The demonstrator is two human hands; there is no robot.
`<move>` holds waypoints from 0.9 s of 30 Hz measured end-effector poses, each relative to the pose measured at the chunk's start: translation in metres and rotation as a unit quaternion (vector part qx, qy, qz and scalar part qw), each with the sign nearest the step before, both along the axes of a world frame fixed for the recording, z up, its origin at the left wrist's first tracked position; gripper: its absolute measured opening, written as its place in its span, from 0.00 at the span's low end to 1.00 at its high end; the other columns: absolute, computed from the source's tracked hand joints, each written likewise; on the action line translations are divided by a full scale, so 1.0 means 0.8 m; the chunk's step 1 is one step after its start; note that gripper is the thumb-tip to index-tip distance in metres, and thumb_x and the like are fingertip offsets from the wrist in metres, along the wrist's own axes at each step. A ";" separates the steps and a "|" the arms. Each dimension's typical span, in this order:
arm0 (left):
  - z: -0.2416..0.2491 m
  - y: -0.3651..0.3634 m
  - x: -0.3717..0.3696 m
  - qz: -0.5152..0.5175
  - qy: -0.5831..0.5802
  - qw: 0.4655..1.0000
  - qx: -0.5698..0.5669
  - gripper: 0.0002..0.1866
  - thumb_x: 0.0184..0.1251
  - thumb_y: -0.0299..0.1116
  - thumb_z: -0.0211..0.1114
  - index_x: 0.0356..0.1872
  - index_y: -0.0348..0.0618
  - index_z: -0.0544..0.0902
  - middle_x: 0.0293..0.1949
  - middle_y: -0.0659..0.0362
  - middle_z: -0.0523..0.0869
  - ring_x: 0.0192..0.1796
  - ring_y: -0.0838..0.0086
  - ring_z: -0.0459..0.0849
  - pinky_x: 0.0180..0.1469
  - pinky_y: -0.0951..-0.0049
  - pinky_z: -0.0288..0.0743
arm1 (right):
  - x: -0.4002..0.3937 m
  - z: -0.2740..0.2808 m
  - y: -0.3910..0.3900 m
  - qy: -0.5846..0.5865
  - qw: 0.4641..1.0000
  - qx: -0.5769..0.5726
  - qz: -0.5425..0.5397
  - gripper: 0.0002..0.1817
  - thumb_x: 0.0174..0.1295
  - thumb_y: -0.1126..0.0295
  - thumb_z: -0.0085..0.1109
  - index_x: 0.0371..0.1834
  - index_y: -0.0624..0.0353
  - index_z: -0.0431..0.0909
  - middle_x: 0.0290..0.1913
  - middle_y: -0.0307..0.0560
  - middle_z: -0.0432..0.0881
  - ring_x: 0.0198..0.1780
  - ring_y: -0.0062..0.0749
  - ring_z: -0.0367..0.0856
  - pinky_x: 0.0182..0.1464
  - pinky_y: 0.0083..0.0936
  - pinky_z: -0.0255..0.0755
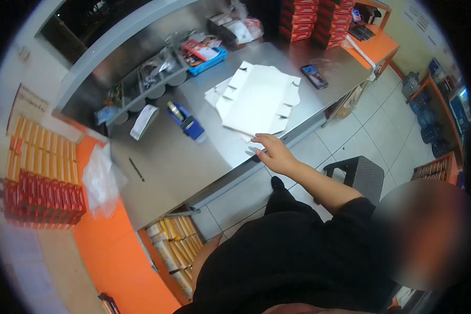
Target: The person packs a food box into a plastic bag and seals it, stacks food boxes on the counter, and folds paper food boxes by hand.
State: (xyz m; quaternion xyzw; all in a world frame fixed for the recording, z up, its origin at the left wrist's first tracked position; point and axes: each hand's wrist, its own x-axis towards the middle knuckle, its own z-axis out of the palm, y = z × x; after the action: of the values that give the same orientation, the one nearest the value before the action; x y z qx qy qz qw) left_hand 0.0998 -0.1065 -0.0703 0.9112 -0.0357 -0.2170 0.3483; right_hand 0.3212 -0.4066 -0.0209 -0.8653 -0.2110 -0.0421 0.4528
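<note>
White cardboard lies flat on our metal table, a stack of cut sheets with notched, flap-like edges, near the table's front edge. Our right hand reaches out palm down just beside the stack's near corner, its fingers partly spread and loosely bent, thumb apart; it grips nothing that we can see, and we cannot tell whether a fingertip touches the cardboard. Our left hand is low by our side, near the yellow boxes on a shelf under the table, mostly hidden by our forearm, so we cannot tell how far open it is or whether it holds anything. Left of the sheets is a blue tape dispenser, and beyond it a small white carton stands near the divided rack. Nearer the table's left end lies a dark pen. Behind the sheets is a blue basket filled with packets, and to their right a phone lies flat. Red boxes rise in stacks at the back, and a grey stool is on the tiled floor to our right.
</note>
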 end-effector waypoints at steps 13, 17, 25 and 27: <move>0.010 -0.395 0.452 -0.108 -0.188 0.972 0.092 0.30 0.57 0.42 0.61 0.60 0.41 0.68 0.62 0.40 0.67 0.63 0.41 0.64 0.65 0.54 0.58 | 0.264 -0.065 -0.323 0.026 0.990 -0.035 -0.138 0.17 0.53 0.68 0.56 0.47 0.60 0.76 0.54 0.62 0.72 0.58 0.55 0.68 0.61 0.38 0.61; 0.031 -0.465 0.535 -0.125 -0.150 0.979 0.059 0.33 0.56 0.44 0.62 0.63 0.44 0.65 0.64 0.40 0.62 0.65 0.38 0.60 0.66 0.49 0.55 | 0.356 -0.054 -0.423 0.029 0.980 -0.009 -0.195 0.17 0.54 0.67 0.56 0.47 0.59 0.76 0.53 0.59 0.74 0.55 0.49 0.72 0.57 0.36 0.65; 0.252 -0.558 0.823 -0.179 -0.534 0.822 0.091 0.27 0.52 0.37 0.63 0.56 0.45 0.71 0.61 0.44 0.68 0.61 0.41 0.65 0.61 0.49 0.61 | 0.616 0.034 -0.506 -0.042 0.927 0.247 -0.281 0.13 0.59 0.67 0.55 0.43 0.62 0.77 0.38 0.48 0.82 0.40 0.30 0.79 0.46 0.24 0.71; 0.310 -0.612 0.881 -0.198 -0.621 0.756 0.058 0.24 0.51 0.35 0.63 0.52 0.43 0.74 0.56 0.46 0.73 0.58 0.46 0.69 0.59 0.53 0.65 | 0.654 0.057 -0.512 -0.001 0.891 0.353 -0.286 0.11 0.61 0.68 0.51 0.43 0.60 0.77 0.36 0.39 0.79 0.36 0.20 0.75 0.38 0.16 0.68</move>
State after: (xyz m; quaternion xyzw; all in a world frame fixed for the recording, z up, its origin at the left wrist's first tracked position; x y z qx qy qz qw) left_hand 0.8047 -0.5961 0.1778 0.8369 -0.4109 0.3312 0.1454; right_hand 0.8445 -0.8161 0.0251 -0.6716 0.0742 -0.2420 0.6963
